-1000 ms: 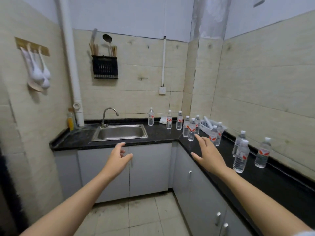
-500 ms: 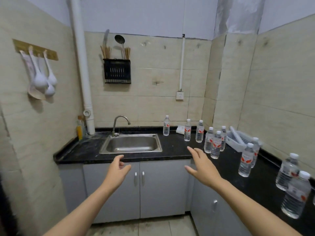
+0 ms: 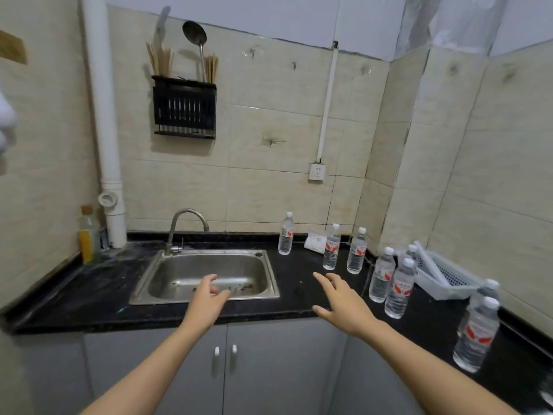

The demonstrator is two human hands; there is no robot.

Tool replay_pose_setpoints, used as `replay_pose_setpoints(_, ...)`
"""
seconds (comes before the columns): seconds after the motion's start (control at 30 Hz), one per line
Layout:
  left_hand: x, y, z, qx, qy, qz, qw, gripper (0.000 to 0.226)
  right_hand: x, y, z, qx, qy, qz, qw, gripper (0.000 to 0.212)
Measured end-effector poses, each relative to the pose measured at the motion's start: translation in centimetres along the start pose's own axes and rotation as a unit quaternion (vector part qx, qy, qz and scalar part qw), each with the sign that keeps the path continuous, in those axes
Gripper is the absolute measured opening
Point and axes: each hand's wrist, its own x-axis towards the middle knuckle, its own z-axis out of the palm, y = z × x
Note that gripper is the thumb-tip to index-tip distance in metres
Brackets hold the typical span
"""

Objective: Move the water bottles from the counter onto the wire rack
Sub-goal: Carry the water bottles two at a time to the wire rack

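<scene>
Several clear water bottles with red-and-white labels stand upright on the black counter [image 3: 302, 283]. One bottle [image 3: 286, 233] is behind the sink's right corner; two bottles [image 3: 331, 247] [image 3: 357, 251] stand near the corner. A closer pair [image 3: 399, 289] [image 3: 381, 275] stands to the right, and the nearest bottle [image 3: 475, 333] is at the far right. My left hand [image 3: 207, 301] hovers open over the sink's front edge. My right hand [image 3: 344, 302] is stretched open above the counter, left of the closer pair, touching nothing. A black wire rack [image 3: 184, 106] hangs on the wall.
A steel sink [image 3: 206, 275] with a tap [image 3: 187, 229] is set in the counter. A white plastic basket [image 3: 443, 274] sits by the right wall, a white packet [image 3: 316, 241] by the back wall. A yellow bottle [image 3: 86, 235] stands beside the white pipe [image 3: 104, 121]. The rack holds chopsticks and a ladle.
The view has moved closer to the counter and turned left toward the sink. Both hands have stretched forward and now hang over the sink edge and counter, still holding nothing.
</scene>
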Motion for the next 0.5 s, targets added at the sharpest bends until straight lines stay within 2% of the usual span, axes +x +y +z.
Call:
replay_pose_setpoints(0.13,7.5,-0.1,3.9,-0.017,-0.037,0.002,0.999,0.045,4.6,1.8,1.8,0.01,-0.005,0.033,0.999,0.071)
replay_pose_setpoints(0.33,12.4,-4.2,12.7,0.004,-0.109,-0.034,0.993,0.048,7.6,7.6,6.8,0.022,-0.084,0.091,0.992,0.072)
replay_pose_setpoints(0.5,17.9,-4.3,18.9,0.038,-0.116,-0.041,0.992,0.046,12.0,14.5,8.4,0.035,-0.081,0.104,0.991,0.072)
